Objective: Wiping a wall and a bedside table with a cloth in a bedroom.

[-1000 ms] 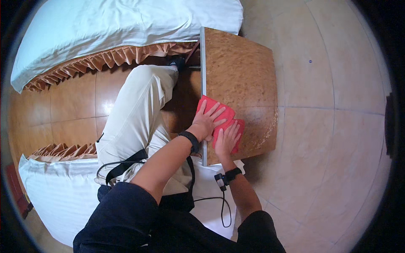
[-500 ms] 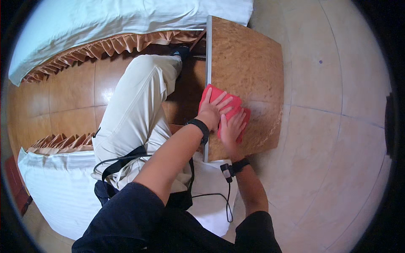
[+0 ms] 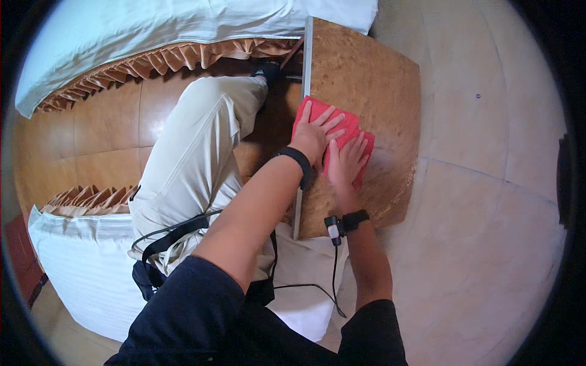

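Note:
A folded red cloth [image 3: 352, 127] lies on a brown, wood-grained tabletop [image 3: 366, 73] with a pale strip along its left edge. My left hand [image 3: 312, 134] rests flat on the cloth near that edge, its fingers spread. Close beside it on the right, my right hand [image 3: 349, 160] also presses on the cloth with outstretched fingers. Both palms hide part of the cloth. A black band [image 3: 294, 163] circles my left wrist, and a strapped-on small device [image 3: 333, 229] with a black cable sits at my right wrist.
White covers with brown pleated skirts drape a long piece of furniture [image 3: 183, 27] at the far left and another [image 3: 85, 262] at the near left. My leg in light trousers [image 3: 195, 134] stretches between them. Tiled floor [image 3: 476, 213] lies to the right.
Both hands and the red cloth under them have slid farther from me across the tabletop. The view has shifted slightly. Both hands stay flat on the cloth.

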Tool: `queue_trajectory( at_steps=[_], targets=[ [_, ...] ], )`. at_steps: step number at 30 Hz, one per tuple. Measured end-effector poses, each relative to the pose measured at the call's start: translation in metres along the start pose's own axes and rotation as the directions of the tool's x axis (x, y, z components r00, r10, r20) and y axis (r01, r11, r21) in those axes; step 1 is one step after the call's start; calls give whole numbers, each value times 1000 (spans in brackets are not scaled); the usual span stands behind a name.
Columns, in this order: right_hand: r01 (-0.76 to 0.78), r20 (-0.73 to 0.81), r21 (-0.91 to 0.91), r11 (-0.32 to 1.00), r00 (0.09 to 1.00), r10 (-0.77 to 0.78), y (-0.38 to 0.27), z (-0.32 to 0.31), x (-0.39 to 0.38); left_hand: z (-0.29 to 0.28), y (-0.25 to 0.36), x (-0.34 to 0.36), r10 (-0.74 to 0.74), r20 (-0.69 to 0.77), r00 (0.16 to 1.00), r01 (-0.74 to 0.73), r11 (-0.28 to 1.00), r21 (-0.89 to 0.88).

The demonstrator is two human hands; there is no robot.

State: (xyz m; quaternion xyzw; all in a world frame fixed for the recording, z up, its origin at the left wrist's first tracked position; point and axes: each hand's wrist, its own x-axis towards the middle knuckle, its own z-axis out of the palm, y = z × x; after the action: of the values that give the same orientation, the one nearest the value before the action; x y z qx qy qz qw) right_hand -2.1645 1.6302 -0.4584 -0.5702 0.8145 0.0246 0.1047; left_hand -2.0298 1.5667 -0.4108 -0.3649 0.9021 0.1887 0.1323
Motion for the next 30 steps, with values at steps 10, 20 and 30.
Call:
queue_trajectory(
  at_steps=[10,20,30],
  targets=[
    [176,54,146,973,981,-186,21,-14,28,-29,-33,16,221,95,971,-222,975,0],
    [468,161,-38,883,875,-457,34,-36,44,-41,-39,24,240,225,944,-260,964,62],
    [511,194,-56,857,848,-493,39,-48,53,-32,-43,20,264,76,962,-272,952,137]
  ],
)
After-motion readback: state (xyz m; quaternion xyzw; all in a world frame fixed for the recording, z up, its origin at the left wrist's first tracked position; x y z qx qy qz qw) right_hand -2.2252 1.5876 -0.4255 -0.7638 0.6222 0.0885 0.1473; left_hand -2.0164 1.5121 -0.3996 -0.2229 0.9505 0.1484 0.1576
